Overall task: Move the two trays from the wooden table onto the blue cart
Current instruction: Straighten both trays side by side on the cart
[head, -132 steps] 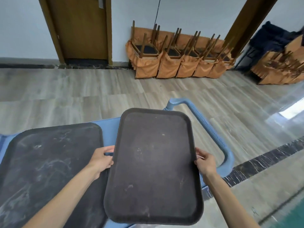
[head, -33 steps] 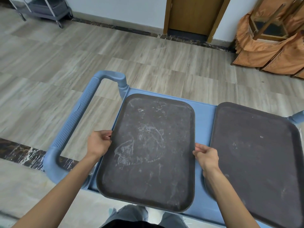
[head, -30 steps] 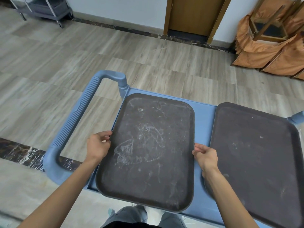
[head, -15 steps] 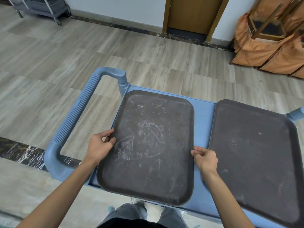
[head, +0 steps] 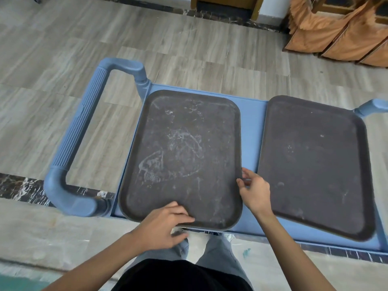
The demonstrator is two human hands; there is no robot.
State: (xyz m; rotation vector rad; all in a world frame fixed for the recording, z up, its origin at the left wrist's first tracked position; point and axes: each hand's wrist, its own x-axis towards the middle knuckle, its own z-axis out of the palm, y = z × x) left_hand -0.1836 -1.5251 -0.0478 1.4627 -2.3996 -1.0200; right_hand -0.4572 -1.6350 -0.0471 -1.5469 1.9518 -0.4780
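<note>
— What stood left of the scuffed tray?

— The blue cart's [head: 251, 131] ribbed handle [head: 78, 131], a moulded plastic loop. The scuffed tray [head: 182, 156] lay flat on the cart top just right of it, dark, rounded at the corners, whitish scratches across its matte face.

— And the hands?

— The left hand [head: 161, 225] pressed loosely on that tray's near rim, fingers curled over the edge, likely nudging it square. The right hand [head: 255, 191] sat at the tray's right edge, fingers half open, only the tips touching — gripping nothing firmly.

— Further right of the tray?

— The second tray [head: 315, 164], cleaner, its near corner overhanging the cart edge. Both seemed delivered.
</note>
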